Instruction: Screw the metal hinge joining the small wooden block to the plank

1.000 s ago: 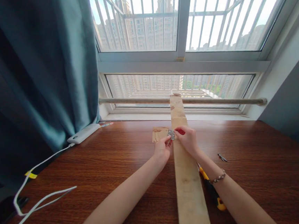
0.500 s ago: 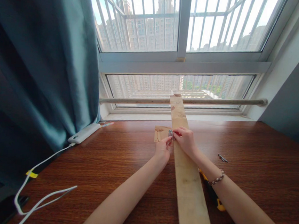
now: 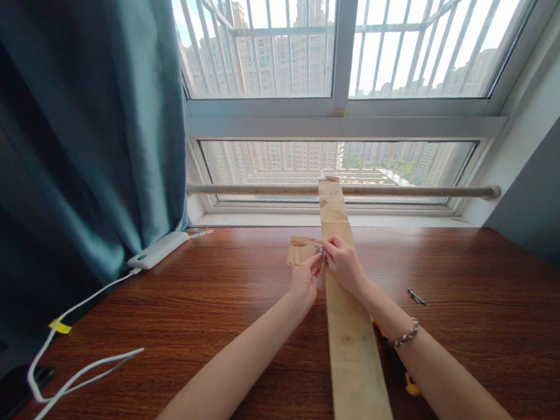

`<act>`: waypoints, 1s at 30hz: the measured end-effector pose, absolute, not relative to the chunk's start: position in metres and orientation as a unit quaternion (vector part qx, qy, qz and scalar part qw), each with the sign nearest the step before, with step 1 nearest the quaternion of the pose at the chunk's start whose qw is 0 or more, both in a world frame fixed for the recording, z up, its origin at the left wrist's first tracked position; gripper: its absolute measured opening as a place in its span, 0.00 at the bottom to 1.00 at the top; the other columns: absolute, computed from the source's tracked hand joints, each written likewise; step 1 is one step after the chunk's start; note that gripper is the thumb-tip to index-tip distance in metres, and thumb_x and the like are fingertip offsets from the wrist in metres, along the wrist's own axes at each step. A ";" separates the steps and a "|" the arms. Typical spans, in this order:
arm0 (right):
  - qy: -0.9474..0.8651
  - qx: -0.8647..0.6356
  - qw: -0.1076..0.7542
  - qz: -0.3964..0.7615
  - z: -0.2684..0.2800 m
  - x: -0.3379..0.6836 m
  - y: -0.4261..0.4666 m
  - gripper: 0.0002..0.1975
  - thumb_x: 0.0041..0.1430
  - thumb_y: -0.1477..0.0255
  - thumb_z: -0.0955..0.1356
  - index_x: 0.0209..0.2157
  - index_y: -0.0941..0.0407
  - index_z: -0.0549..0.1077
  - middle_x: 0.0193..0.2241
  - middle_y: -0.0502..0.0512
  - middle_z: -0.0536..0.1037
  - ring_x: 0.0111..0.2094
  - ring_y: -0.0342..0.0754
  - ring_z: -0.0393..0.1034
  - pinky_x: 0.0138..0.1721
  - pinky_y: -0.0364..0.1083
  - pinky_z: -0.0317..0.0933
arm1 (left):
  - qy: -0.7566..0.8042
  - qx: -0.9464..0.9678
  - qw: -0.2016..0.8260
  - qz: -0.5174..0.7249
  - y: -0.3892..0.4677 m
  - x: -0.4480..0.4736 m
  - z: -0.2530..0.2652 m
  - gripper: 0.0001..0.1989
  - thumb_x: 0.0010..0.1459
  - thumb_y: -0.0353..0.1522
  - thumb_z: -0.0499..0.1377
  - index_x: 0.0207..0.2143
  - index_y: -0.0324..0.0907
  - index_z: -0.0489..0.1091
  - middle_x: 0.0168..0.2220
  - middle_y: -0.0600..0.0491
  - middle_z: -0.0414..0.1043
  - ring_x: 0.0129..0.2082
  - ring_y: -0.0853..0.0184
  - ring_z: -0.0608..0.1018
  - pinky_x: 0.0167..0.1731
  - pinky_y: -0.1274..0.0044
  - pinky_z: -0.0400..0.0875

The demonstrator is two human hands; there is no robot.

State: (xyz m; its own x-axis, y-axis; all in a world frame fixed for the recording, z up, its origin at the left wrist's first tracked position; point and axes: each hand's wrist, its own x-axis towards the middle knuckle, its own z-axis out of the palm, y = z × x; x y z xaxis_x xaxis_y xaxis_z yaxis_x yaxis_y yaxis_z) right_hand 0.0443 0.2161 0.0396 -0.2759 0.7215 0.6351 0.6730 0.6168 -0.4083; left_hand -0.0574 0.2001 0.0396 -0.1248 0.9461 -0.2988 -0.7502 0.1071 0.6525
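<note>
A small silvery metal piece [image 3: 320, 249], too small to name its kind, is pinched between the fingertips of my left hand [image 3: 304, 283] and my right hand [image 3: 346, 265]. Both hands are closed on it at the left edge of a long pale wooden board [image 3: 357, 347]. The side of my right hand rests over that board. Just left of the fingertips lies a short wooden piece [image 3: 301, 250], partly hidden by my left hand. Under my right forearm, a yellow and black tool [image 3: 412, 383] shows only in part.
Several screws or nails [image 3: 417, 296] lie on the brown table [image 3: 475, 332] to the right. A white power strip [image 3: 161, 249] with a cable sits beside the blue curtain [image 3: 118, 156]. The board's far end reaches the rail [image 3: 409, 191] before the window.
My right hand has shifted slightly left and its fingers have changed position around the metal piece. My left hand stays almost in place. The boards have hardly moved.
</note>
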 end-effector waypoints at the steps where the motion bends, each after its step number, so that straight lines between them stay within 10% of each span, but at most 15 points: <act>1: -0.800 -0.443 0.405 0.025 0.040 0.044 0.216 0.09 0.60 0.81 0.62 0.37 0.59 0.73 0.32 0.54 0.68 0.33 0.44 0.65 0.35 0.39 0.59 | 0.368 0.132 0.644 0.657 0.200 -0.057 0.040 0.10 0.42 0.16 0.61 0.26 0.36 0.74 0.26 0.52 0.76 0.25 0.72 0.75 0.28 0.80 0.66; 10: -0.776 -0.534 0.334 -0.039 0.043 0.040 0.213 0.12 0.65 0.72 0.60 0.30 0.59 0.72 0.27 0.52 0.66 0.28 0.43 0.62 0.31 0.40 0.54 | 0.406 0.141 0.628 0.649 0.205 -0.057 0.029 0.10 0.41 0.18 0.63 0.28 0.37 0.73 0.29 0.51 0.76 0.26 0.73 0.74 0.31 0.79 0.63; 17: -0.809 -0.477 0.342 -0.033 0.039 0.041 0.217 0.11 0.63 0.77 0.60 0.43 0.59 0.70 0.30 0.53 0.66 0.33 0.44 0.62 0.35 0.40 0.56 | 0.412 0.135 0.631 0.643 0.200 -0.057 0.034 0.06 0.40 0.20 0.64 0.23 0.37 0.73 0.26 0.52 0.75 0.27 0.72 0.74 0.31 0.78 0.63; 22: -0.796 -0.490 0.352 -0.058 0.044 0.040 0.211 0.11 0.63 0.75 0.60 0.31 0.58 0.73 0.28 0.54 0.65 0.33 0.46 0.62 0.36 0.43 0.57 | 0.421 0.121 0.614 0.656 0.202 -0.055 0.032 0.07 0.39 0.20 0.64 0.22 0.37 0.73 0.25 0.53 0.75 0.25 0.73 0.73 0.28 0.79 0.63; 30: -0.810 -0.423 0.404 -0.035 0.042 0.044 0.217 0.17 0.61 0.78 0.60 0.51 0.56 0.68 0.38 0.58 0.69 0.40 0.50 0.63 0.42 0.47 0.61 | 0.410 0.111 0.631 0.650 0.203 -0.057 0.034 0.05 0.43 0.20 0.63 0.23 0.37 0.72 0.24 0.53 0.74 0.23 0.74 0.73 0.25 0.80 0.63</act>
